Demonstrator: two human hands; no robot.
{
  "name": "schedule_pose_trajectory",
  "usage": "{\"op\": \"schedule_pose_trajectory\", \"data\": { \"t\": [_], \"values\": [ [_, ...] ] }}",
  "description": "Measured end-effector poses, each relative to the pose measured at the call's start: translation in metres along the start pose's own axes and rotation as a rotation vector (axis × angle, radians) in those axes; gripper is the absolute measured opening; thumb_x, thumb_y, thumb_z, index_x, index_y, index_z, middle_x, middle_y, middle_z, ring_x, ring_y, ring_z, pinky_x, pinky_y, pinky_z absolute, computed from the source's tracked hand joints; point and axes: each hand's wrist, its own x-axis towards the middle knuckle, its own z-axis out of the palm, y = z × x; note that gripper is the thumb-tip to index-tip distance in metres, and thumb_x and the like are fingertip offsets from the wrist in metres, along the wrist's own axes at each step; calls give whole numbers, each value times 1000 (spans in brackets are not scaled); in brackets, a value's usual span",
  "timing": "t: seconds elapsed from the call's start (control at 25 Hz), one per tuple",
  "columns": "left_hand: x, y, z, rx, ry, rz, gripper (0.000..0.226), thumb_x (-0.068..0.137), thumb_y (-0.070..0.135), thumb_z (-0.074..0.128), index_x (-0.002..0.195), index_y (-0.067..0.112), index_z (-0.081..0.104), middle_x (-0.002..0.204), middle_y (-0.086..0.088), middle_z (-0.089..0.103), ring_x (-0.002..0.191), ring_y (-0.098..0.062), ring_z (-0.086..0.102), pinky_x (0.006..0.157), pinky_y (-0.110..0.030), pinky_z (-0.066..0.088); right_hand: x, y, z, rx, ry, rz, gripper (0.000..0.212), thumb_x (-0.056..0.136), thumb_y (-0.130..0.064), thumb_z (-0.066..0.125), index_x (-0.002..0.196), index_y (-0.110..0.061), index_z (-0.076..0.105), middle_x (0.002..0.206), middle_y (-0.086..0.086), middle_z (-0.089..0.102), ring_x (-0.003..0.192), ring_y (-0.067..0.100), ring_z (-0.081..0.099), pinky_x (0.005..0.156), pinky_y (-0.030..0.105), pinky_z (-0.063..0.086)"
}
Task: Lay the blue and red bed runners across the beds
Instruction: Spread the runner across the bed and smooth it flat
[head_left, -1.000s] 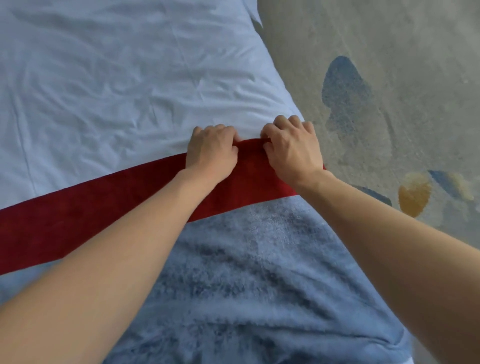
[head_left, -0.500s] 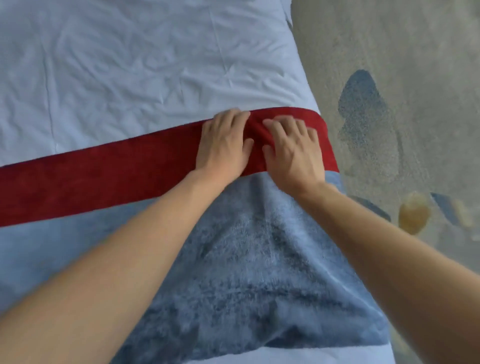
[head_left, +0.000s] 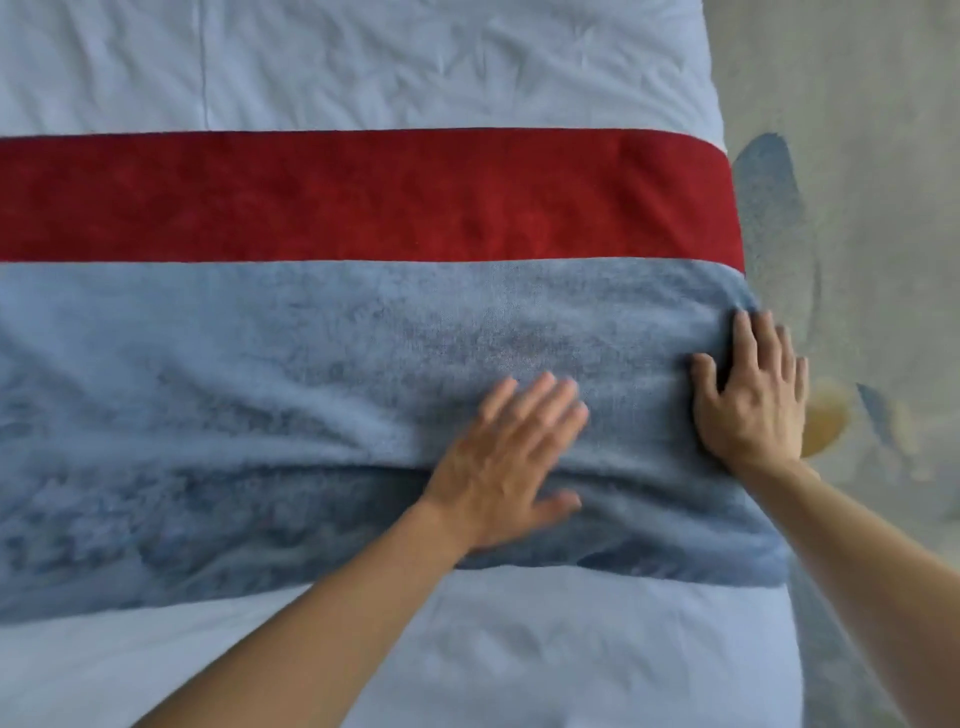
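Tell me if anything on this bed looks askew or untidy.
The blue runner is rumpled: a long fold runs across it near the left hand, and its near edge slants. The right hand presses it at the bed's edge. The red runner lies flat and straight.

light: soft, even | shadows: faint | blur: left hand (head_left: 511, 467)

A plain deep-red plush runner (head_left: 363, 195) lies against a mottled dusty-blue plush runner (head_left: 260, 415), both over a plain pale white cotton bed sheet (head_left: 363, 57). The grey-beige carpet (head_left: 857, 78) carries dark blue and mustard-yellow blotches.
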Motion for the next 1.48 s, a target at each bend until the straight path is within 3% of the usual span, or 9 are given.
{"op": "schedule_pose_trajectory", "data": {
  "t": [0.08,0.16,0.24,0.48,0.64,0.84,1.0,1.32,1.48],
  "values": [
    [-15,24,1,6,42,254,56,85,56,58,118,12,59,127,-11,60,117,-31,58,102,-41,37,-28,-20,-3,64,116,-50,63,94,-46,36,149,-15,36,160,11,28,147,32,24,120,52,17],
    [-16,30,4,-25,46,302,44,79,56,62,91,14,56,91,-5,57,83,-27,55,78,-37,36,-58,-41,1,99,196,-188,52,95,-36,46,141,-13,46,156,13,36,144,33,32,120,50,21],
    [-13,35,4,-24,-68,314,46,78,61,59,87,16,56,83,-3,52,76,-23,46,71,-37,35,-92,-53,9,71,149,-237,49,95,-31,50,141,-13,47,156,11,35,147,29,28,121,49,20],
    [-20,68,15,-271,-150,323,13,86,19,50,79,17,61,73,-3,59,64,-24,57,51,-36,49,-132,-36,21,99,97,-96,52,96,-33,48,145,-14,45,158,7,33,149,25,23,121,50,20],
    [-22,55,3,-301,-89,178,20,93,28,54,81,15,64,87,-4,62,83,-25,56,72,-41,47,-142,-44,25,118,95,-140,54,96,-34,45,147,-15,43,159,7,33,149,26,23,121,49,18],
    [-49,-17,-20,-29,30,-174,49,97,27,45,142,9,49,156,-12,38,147,-29,30,118,-48,26,-129,-134,39,189,40,-374,53,98,-25,40,150,-13,40,159,10,32,150,28,21,121,52,19],
    [-97,-76,-17,120,-91,-399,70,95,34,41,156,10,19,164,-13,14,153,-29,9,122,-49,15,-143,-226,71,140,-56,-541,56,97,-24,37,153,-15,35,162,8,26,152,27,14,121,54,15],
    [-318,-221,-72,127,-139,-658,77,87,48,43,152,7,35,164,-14,16,151,-31,18,120,-54,19,-213,-407,117,131,-199,-738,64,98,-36,40,155,-12,28,165,8,16,153,25,6,121,52,12],
    [-281,-257,-86,52,-62,-596,66,96,32,39,155,5,26,164,-13,16,152,-29,13,120,-53,19,-208,-475,124,282,-231,-683,59,100,-26,31,156,-11,25,165,7,16,153,19,4,123,47,12]
  ]
}}
